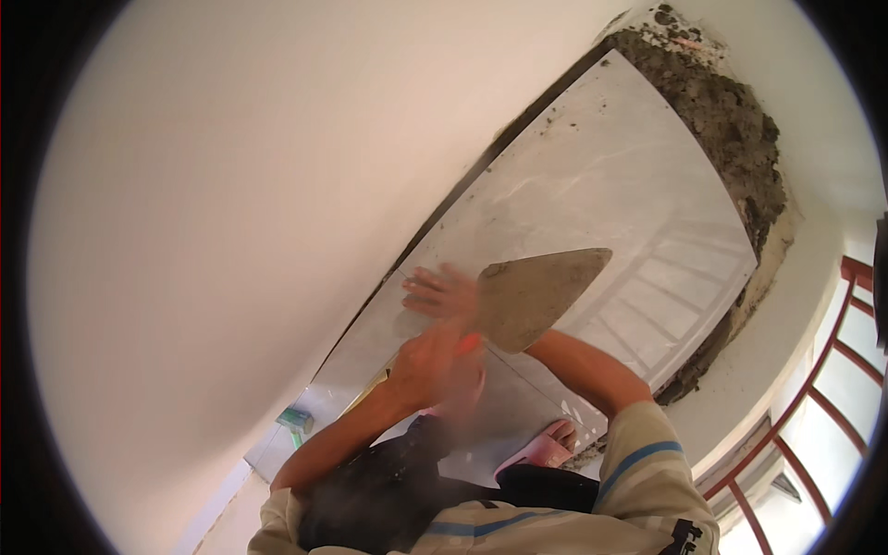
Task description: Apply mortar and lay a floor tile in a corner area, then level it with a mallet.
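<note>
A pointed trowel (546,294) with a mortar-smeared blade and an orange-red handle is in my left hand (424,370), whose fingers are wrapped round the handle end. Its blade points right and away, above a large pale grey tile (601,176). My right forearm passes beneath the blade. Beyond the handle, my right hand (442,292) lies with fingers spread on the tile surface, close to the joint with the neighbouring tile and near the wall. Both hands are slightly blurred, and the blade covers part of the right wrist.
A white wall (231,185) runs along the left, with a dark gap beside the tile. Rough mortar (731,120) borders the far and right edges. A red railing (805,407) stands at right. My pink slippers (546,446) rest below; a green brush-like tool (296,421) lies at lower left.
</note>
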`<action>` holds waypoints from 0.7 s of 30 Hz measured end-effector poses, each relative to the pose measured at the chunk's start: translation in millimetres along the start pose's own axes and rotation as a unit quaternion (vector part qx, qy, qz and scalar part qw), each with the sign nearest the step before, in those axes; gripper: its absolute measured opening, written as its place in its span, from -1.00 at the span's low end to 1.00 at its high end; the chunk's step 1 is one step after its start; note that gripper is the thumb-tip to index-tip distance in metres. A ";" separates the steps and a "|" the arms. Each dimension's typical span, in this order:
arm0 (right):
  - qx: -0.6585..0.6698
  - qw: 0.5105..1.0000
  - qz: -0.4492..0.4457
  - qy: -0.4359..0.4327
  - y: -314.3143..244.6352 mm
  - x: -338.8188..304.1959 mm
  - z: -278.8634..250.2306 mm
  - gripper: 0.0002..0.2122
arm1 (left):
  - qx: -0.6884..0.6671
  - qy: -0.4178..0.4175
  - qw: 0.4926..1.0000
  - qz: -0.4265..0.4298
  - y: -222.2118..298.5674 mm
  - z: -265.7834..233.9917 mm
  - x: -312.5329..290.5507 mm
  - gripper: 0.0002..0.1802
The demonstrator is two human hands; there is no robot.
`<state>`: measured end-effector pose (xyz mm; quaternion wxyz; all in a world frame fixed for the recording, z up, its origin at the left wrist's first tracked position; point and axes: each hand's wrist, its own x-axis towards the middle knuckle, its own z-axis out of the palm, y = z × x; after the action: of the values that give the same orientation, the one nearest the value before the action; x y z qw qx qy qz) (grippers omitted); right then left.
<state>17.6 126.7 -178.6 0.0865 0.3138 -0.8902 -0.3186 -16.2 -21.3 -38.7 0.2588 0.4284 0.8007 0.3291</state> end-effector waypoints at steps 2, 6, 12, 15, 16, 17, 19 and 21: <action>0.132 0.988 -0.043 0.064 -11.5 18.2 34.3 -0.47 | 0.015 -0.001 1.000 0.000 -5.6 -3.2 -13.1 -0.54; 0.484 0.866 0.026 0.119 32.1 -6.2 59.4 -0.54 | 0.055 -0.037 0.985 -0.161 -4.4 -11.6 -57.9 -0.53; 0.460 0.880 0.117 -0.022 157.9 -63.2 140.0 -0.43 | 0.085 0.007 0.957 -0.279 8.3 -16.1 -99.2 -0.51; 0.402 0.846 0.338 -0.093 225.9 -142.0 193.3 -0.43 | 0.077 0.036 0.948 -0.306 20.1 -22.5 -103.5 -0.55; 0.281 0.762 0.555 -0.179 239.5 -191.7 223.7 -0.44 | 0.061 0.026 0.946 -0.316 20.8 -16.4 -89.2 -0.58; 0.284 0.765 0.551 -0.176 246.3 -203.2 225.4 -0.44 | 0.061 0.030 0.945 -0.321 20.4 -16.7 -95.3 -0.58; 0.087 0.537 0.834 -0.093 266.9 -218.1 214.5 -0.55 | 0.093 0.052 0.955 -0.277 20.0 -19.5 -109.9 -0.61; 0.184 0.756 0.625 0.070 249.5 -248.7 233.9 -0.67 | 0.075 0.059 0.951 -0.295 23.2 -22.2 -108.5 -0.62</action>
<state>5.2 549.1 -195.1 0.2688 -0.2811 -0.9213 -0.0010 34.5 -111.3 7.5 0.2637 0.1706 0.9276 0.2021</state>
